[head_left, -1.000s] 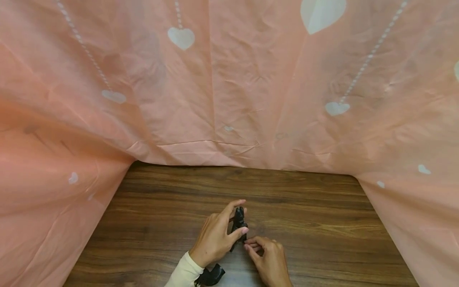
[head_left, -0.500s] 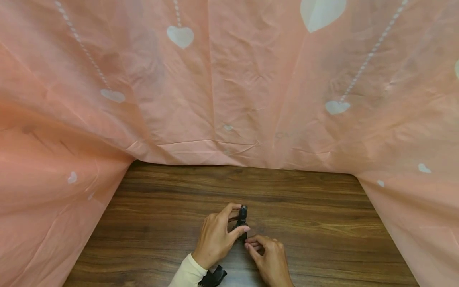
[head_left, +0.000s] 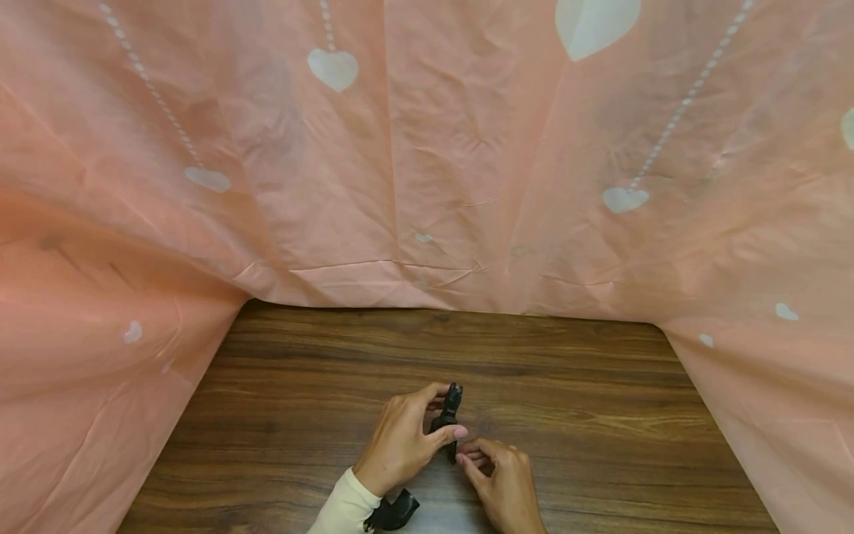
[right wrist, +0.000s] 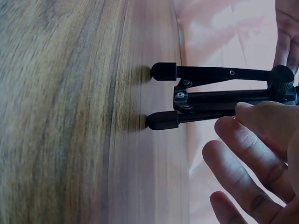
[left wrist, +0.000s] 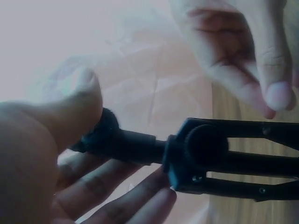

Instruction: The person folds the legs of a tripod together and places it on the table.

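Observation:
A small black tripod (head_left: 451,404) stands upright between the two hands, its legs folded nearly together. My left hand (head_left: 400,441) holds it near the top, with the thumb (left wrist: 79,105) on one side and the fingers (left wrist: 135,200) on the other. My right hand (head_left: 500,478) is low on the right side and pinches one of the legs (right wrist: 210,116) between thumb and forefinger. Its other fingers are loosely bent. In the right wrist view, two rounded rubber feet (right wrist: 163,72) point at the table and sit at or just above its surface; which cannot be told.
The brown wood-grain table (head_left: 567,386) runs under both hands. A pink curtain (head_left: 467,185) with white hearts closes off the back and both sides. A black angular piece (head_left: 395,510) shows beside the left wrist, below a cream sleeve (head_left: 343,504).
The tripod's top has tilted and turned slightly to the right in the left hand. The left thumb has shifted a little. The right hand stays almost in place.

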`<control>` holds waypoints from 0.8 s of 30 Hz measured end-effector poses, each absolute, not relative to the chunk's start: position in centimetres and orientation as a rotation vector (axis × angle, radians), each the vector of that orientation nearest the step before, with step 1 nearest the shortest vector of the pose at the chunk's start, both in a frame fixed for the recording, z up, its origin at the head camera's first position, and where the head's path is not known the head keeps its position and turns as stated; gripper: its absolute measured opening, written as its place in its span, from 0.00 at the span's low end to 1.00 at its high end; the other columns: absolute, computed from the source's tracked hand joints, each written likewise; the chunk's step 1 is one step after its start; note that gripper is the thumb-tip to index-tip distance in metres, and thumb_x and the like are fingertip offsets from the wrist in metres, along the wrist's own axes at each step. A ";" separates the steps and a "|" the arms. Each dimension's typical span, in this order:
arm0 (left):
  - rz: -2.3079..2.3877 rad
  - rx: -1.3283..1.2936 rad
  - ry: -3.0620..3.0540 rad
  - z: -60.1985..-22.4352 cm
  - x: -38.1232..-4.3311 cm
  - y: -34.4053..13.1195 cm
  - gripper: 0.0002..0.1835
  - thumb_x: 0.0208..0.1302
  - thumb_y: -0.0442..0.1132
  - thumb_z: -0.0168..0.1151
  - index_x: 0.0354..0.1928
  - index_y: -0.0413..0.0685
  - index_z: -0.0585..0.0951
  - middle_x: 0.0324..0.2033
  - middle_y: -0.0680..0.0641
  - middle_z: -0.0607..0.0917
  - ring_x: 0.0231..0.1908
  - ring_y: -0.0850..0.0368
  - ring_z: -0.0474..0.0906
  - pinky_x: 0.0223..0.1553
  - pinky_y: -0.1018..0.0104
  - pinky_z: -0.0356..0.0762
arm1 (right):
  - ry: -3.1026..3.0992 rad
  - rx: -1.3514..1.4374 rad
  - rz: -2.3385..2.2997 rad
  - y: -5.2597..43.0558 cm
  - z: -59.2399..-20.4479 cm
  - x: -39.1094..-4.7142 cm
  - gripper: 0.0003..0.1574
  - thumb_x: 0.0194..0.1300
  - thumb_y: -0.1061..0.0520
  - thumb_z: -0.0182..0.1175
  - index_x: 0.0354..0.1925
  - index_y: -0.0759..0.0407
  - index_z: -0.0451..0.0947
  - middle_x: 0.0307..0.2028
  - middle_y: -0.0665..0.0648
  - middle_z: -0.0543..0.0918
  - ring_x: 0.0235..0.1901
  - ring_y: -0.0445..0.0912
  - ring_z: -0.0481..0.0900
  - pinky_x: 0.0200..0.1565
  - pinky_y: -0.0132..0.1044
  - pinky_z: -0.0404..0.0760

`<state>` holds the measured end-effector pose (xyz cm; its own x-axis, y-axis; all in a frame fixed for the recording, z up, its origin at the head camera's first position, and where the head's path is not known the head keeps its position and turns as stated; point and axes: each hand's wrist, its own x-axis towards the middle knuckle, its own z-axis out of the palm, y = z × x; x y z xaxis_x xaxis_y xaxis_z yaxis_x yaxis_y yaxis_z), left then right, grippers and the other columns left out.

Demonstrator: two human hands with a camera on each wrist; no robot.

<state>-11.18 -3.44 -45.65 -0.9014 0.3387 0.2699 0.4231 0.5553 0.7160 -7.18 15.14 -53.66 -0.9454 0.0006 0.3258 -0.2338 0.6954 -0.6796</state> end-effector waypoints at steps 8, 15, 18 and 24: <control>-1.276 -0.758 -2.694 -45.6 -11.8 -3.7 0.26 0.62 0.58 0.62 0.60 0.56 0.79 0.46 0.57 0.89 0.47 0.65 0.84 0.50 0.61 0.81 | -2.574 0.212 1.143 15.1 -53.8 -7.2 0.11 0.49 0.59 0.78 0.28 0.44 0.86 0.23 0.34 0.84 0.23 0.27 0.78 0.28 0.30 0.81; -1.424 -0.869 -2.690 -45.4 -12.2 -4.2 0.24 0.62 0.51 0.65 0.60 0.55 0.78 0.48 0.52 0.88 0.47 0.65 0.84 0.48 0.68 0.83 | -2.566 0.220 1.210 15.0 -54.1 -7.2 0.11 0.48 0.60 0.78 0.30 0.48 0.87 0.24 0.39 0.85 0.24 0.30 0.81 0.26 0.29 0.82; -1.449 -0.883 -2.681 -45.5 -12.3 -4.2 0.23 0.62 0.50 0.66 0.59 0.56 0.78 0.49 0.51 0.88 0.48 0.66 0.83 0.48 0.70 0.82 | -2.576 0.249 1.211 14.8 -54.3 -7.4 0.10 0.49 0.60 0.78 0.30 0.48 0.87 0.25 0.39 0.86 0.25 0.29 0.81 0.27 0.29 0.82; -1.417 -0.871 -2.714 -45.7 -12.3 -4.2 0.26 0.62 0.54 0.64 0.61 0.56 0.78 0.50 0.51 0.88 0.49 0.65 0.83 0.50 0.62 0.83 | -2.597 0.256 1.202 14.5 -54.9 -7.7 0.10 0.51 0.60 0.77 0.29 0.47 0.86 0.24 0.40 0.85 0.25 0.29 0.81 0.27 0.28 0.82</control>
